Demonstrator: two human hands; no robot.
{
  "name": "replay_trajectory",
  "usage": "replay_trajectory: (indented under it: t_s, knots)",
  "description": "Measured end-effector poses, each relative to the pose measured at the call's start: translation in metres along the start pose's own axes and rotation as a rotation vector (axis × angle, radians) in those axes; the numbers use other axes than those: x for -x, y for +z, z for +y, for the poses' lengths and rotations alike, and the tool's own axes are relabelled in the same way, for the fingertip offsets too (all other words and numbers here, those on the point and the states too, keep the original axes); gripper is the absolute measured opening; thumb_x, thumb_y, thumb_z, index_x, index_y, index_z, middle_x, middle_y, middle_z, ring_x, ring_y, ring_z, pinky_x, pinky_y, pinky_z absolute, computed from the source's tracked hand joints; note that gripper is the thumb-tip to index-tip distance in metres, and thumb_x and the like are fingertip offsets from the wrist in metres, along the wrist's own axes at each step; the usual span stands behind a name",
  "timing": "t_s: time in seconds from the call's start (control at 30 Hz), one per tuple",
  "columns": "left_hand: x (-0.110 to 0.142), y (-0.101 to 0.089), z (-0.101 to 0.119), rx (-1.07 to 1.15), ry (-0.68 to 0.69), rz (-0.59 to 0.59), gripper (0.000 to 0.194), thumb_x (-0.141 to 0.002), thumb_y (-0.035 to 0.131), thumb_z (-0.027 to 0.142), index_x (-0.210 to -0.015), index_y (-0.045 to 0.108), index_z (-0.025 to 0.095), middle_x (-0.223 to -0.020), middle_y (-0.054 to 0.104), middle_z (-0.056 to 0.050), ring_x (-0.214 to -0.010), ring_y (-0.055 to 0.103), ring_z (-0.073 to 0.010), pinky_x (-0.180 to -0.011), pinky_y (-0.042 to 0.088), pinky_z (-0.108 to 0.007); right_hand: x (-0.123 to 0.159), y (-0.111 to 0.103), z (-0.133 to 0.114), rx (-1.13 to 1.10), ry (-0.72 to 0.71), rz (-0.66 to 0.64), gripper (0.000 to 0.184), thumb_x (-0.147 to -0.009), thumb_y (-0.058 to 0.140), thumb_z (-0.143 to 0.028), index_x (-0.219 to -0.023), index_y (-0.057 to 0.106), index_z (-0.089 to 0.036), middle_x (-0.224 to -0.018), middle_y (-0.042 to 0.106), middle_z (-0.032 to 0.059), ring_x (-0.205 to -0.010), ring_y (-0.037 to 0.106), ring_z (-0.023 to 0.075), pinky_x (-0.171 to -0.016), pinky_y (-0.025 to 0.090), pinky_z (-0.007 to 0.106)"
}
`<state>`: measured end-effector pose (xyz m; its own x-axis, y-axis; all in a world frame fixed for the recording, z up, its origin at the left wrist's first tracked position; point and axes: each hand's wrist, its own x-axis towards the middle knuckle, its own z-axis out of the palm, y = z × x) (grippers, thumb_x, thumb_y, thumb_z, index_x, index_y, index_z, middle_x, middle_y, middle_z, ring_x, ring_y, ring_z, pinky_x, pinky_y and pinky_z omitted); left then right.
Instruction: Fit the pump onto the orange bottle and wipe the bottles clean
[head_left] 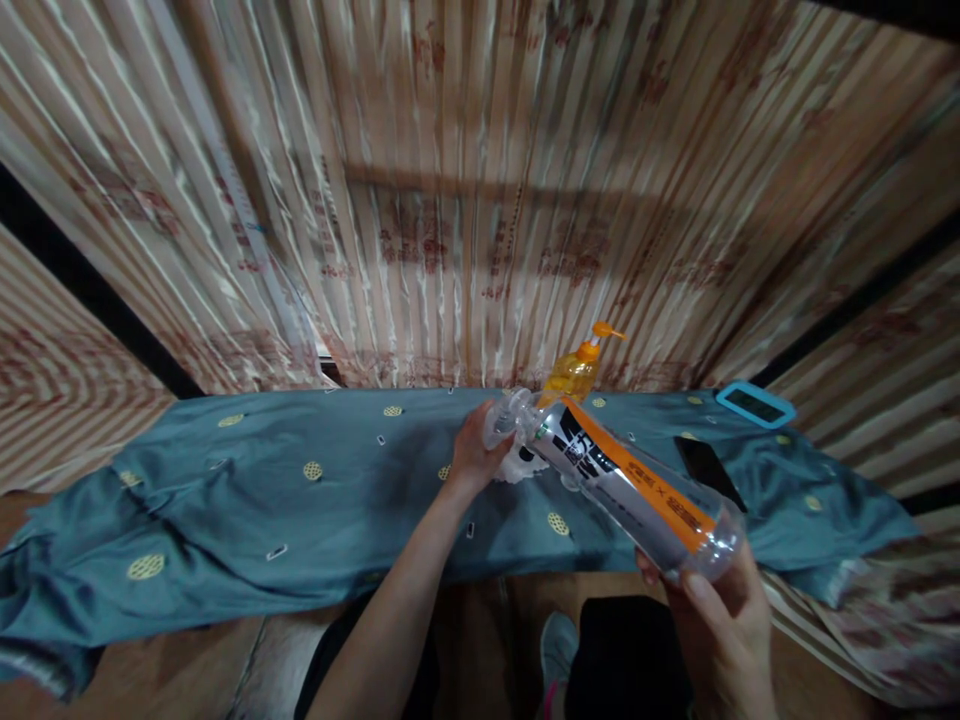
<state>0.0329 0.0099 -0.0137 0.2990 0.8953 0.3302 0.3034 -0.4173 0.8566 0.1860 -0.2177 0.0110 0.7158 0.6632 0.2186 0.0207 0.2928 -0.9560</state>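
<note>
A clear plastic bottle (pixel 637 480) with an orange and silver label lies slanted across the view, held above the cloth-covered table. My right hand (pixel 716 620) is closed around its base at the lower right. At its upper left end, my left hand (pixel 478 450) grips a clear, shiny plastic piece (pixel 510 415) by the bottle's neck; whether the two are joined I cannot tell. Below that, a whitish, crumpled-looking thing (pixel 521 465) is partly hidden by the hand and bottle. Just behind stands an amber pump bottle (pixel 576 372) with an orange pump head.
A teal cloth (pixel 352 500) with yellow pineapple prints covers the long narrow table. A black phone (pixel 705 468) lies right of the bottle, and a light-blue framed device (pixel 756 404) sits at the back right. Striped curtains (pixel 450 200) hang behind and on both sides.
</note>
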Motion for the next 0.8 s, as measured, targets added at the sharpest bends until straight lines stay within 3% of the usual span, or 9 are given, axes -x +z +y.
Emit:
replay_trajectory:
  t_s: [0.3,0.6,0.7,0.8]
  knots:
    - [-0.0008,0.0024,0.0031,0.024,-0.034,0.003,0.052,-0.074,0.074,0.021,-0.123,0.057,0.02,-0.126,0.067,-0.009,-0.119,0.062,-0.0264,-0.105,0.048,-0.044,0.0038,0.006,-0.0058,-0.057,0.05,0.066,0.075,-0.074,0.077,-0.032,-0.143,0.046,-0.028,-0.138,0.052,0.0081,-0.097,0.058,0.0201,-0.07,0.051,0.027]
    - [0.0015,-0.001,0.0023,0.091,-0.088,-0.022,0.052,-0.075,0.072,0.024,-0.124,0.056,0.021,-0.117,0.072,-0.005,-0.109,0.067,-0.0242,-0.099,0.052,-0.04,0.0063,-0.0009,0.0009,0.028,0.062,0.065,0.08,-0.075,0.074,-0.04,-0.146,0.04,-0.026,-0.15,0.042,0.0115,-0.101,0.062,0.027,-0.074,0.052,0.035]
    - [0.0019,-0.0014,0.0019,0.107,-0.079,-0.021,0.051,-0.075,0.072,0.025,-0.124,0.056,0.021,-0.116,0.072,-0.005,-0.107,0.068,-0.0236,-0.097,0.053,-0.039,0.0061,-0.0011,0.0006,0.044,0.089,0.085,0.087,-0.069,0.077,-0.043,-0.146,0.041,-0.025,-0.144,0.048,0.0133,-0.103,0.061,0.0309,-0.071,0.052,0.036]
    - [0.0022,-0.002,0.0031,0.102,-0.075,-0.016,0.05,-0.076,0.072,0.026,-0.123,0.056,0.02,-0.114,0.073,-0.005,-0.104,0.069,-0.0234,-0.096,0.053,-0.038,0.0069,-0.002,0.0009,0.055,0.107,0.112,0.089,-0.067,0.079,-0.045,-0.146,0.042,-0.025,-0.121,0.061,0.0121,-0.087,0.064,0.0274,-0.067,0.05,0.036]
